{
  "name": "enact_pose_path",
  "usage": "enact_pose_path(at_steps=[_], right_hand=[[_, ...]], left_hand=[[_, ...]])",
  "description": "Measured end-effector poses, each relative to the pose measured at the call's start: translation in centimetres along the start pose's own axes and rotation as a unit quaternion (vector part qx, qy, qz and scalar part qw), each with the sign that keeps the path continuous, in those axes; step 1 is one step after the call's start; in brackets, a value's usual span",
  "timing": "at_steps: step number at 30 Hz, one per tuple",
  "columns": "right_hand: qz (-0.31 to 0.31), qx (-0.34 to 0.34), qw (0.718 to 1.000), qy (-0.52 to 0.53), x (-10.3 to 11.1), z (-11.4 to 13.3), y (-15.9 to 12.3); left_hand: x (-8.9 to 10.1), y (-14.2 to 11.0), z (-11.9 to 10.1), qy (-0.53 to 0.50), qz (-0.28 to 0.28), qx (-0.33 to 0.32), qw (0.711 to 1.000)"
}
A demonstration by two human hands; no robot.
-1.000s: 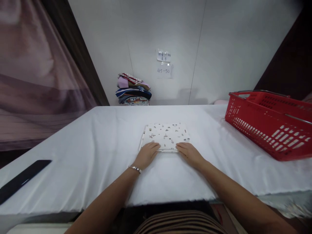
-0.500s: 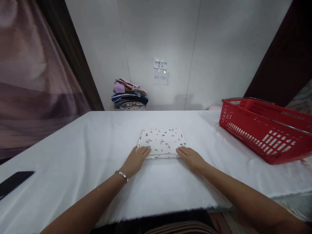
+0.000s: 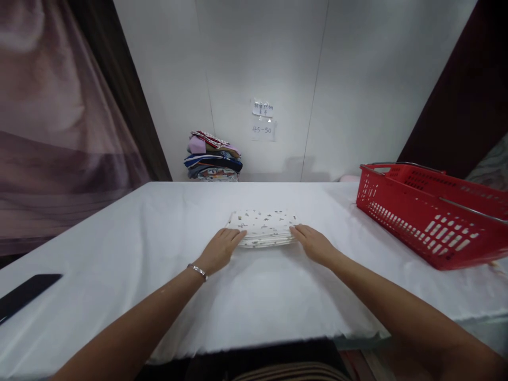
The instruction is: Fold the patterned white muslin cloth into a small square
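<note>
Folded cloth [image 3: 265,218], white, small scattered print, gripped at both near corners

Item: one folded cloth, roughly rectangular, motifs in brown and grey. Several stacked layers show along the near edge. Location: middle of the bench [image 3: 119,270], which is covered in a white sheet. Whether the near edge is raised off the bench cannot be told.

Left hand [image 3: 219,251]: at the near left corner. Fingers drawn together, not spread, pinching the corner; one tip lies visible on top, the undersides hidden. A silver-coloured bracelet [image 3: 197,271] circles the wrist.

Right hand [image 3: 316,246]: at the near right corner. Fingers likewise close together, pinching the edge, tips on the upper face; any part beneath is hidden. Bare wrist. The two hands stand apart, with the layered edge running between them.

Also on the bench: a red basket [image 3: 400,203], slotted plastic with metal handles, far to near along the right side, well apart from the right hand; a flat dark object [image 3: 27,295], near left, cut off by the border of the view.

Beyond the far edge: a pile of folded fabrics [image 3: 214,159], mixed colours, left of centre; two paper notes [image 3: 262,130] on the pale wall [image 3: 357,79], the lower reading "45-50". At far left, a pinkish curtain [image 3: 55,132].
</note>
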State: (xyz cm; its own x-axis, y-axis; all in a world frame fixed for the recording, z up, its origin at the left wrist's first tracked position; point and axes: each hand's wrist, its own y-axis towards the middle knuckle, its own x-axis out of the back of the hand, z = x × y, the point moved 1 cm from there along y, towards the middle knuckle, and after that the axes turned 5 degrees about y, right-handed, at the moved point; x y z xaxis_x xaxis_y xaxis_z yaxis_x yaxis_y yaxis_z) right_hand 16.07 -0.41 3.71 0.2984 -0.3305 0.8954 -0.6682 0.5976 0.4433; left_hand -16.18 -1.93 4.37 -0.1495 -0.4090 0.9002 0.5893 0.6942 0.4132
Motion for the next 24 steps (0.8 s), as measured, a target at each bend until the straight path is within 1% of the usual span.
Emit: enact_pose_path(at_steps=[2,3,5,7,9,10,11,12,13,14,15,16,18,19,20,22,23,24], right_hand=[[-0.018,0.005,1.000,0.006,1.8,-0.7,0.9],[-0.028,0.010,0.999,0.013,2.9,-1.0,1.3],[-0.050,0.022,0.998,0.032,5.7,-1.4,1.9],[-0.072,0.030,0.995,0.063,9.1,-1.4,2.3],[-0.094,0.021,0.989,0.115,12.4,-1.3,2.5],[-0.114,0.011,0.982,0.150,13.8,-1.3,2.6],[-0.133,-0.009,0.972,0.192,14.9,-1.5,2.7],[-0.150,-0.034,0.959,0.239,15.5,-1.7,2.8],[-0.159,-0.064,0.942,0.289,15.5,-2.2,3.0],[-0.159,-0.098,0.922,0.340,15.0,-2.8,3.3],[-0.154,-0.132,0.900,0.387,13.8,-3.5,3.5],[-0.142,-0.166,0.876,0.429,12.2,-4.4,3.8],[-0.125,-0.235,0.833,0.485,7.8,-6.0,4.2],[-0.115,-0.274,0.813,0.501,5.4,-6.7,4.3],[-0.108,-0.320,0.792,0.509,3.0,-7.3,4.4],[-0.108,-0.405,0.752,0.509,-1.2,-8.0,4.2],[-0.111,-0.423,0.744,0.504,-2.7,-8.2,4.0],[-0.116,-0.438,0.738,0.500,-3.9,-8.2,3.8]], left_hand=[[1.6,0.9,0.6,0.008,-0.016,0.001,1.000],[2.7,1.4,0.9,0.010,-0.023,0.002,1.000],[5.5,2.2,1.2,0.008,-0.043,0.011,0.999],[8.8,2.8,1.4,-0.010,-0.076,0.028,0.997],[12.0,3.2,1.5,-0.062,-0.115,0.047,0.990],[13.3,3.4,1.7,-0.101,-0.133,0.068,0.984],[14.2,3.6,1.9,-0.151,-0.140,0.094,0.974],[14.6,3.8,2.3,-0.204,-0.137,0.125,0.961],[14.4,4.1,2.7,-0.256,-0.126,0.156,0.946],[13.6,4.3,3.1,-0.304,-0.106,0.186,0.928],[12.2,4.6,3.5,-0.344,-0.082,0.215,0.910],[10.4,4.9,3.9,-0.375,-0.057,0.242,0.893],[5.7,5.3,4.5,-0.418,-0.009,0.300,0.858],[3.2,5.4,4.6,-0.423,0.012,0.332,0.843],[0.8,5.5,4.6,-0.416,0.029,0.358,0.835],[-2.9,5.6,4.6,-0.394,0.040,0.380,0.836],[-4.2,5.6,4.5,-0.386,0.040,0.387,0.836],[-5.1,5.5,4.5,-0.378,0.037,0.390,0.839]])
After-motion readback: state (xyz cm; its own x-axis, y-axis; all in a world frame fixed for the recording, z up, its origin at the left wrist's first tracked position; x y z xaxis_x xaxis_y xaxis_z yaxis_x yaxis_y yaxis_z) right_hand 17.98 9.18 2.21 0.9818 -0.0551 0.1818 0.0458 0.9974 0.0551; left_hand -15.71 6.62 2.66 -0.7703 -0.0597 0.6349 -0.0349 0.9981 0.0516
